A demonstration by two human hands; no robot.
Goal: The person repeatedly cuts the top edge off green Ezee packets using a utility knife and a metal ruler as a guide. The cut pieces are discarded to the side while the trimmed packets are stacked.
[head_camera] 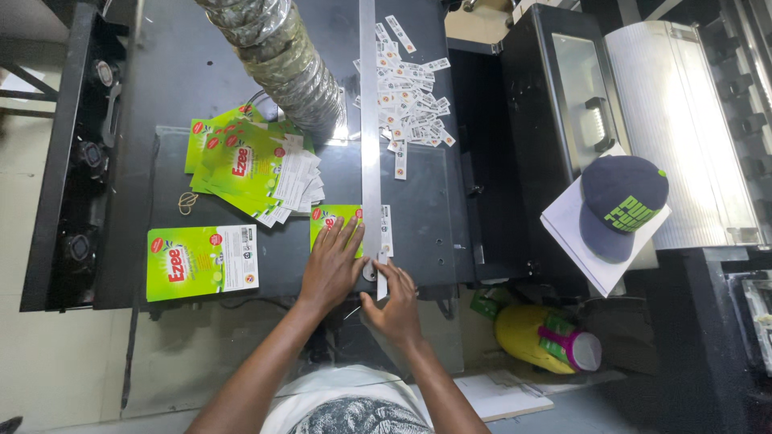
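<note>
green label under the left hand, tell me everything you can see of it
The green label is a flat printed sheet, glossy-looking, bright green with red round marks and a white panel at its right end. It lies flat on the dark cutter table, its right part slid under the long metal blade bar, which crosses it. The left hand presses palm-down on its lower part, fingers spread. The right hand rests at the bar's near end, not on the label.
</note>
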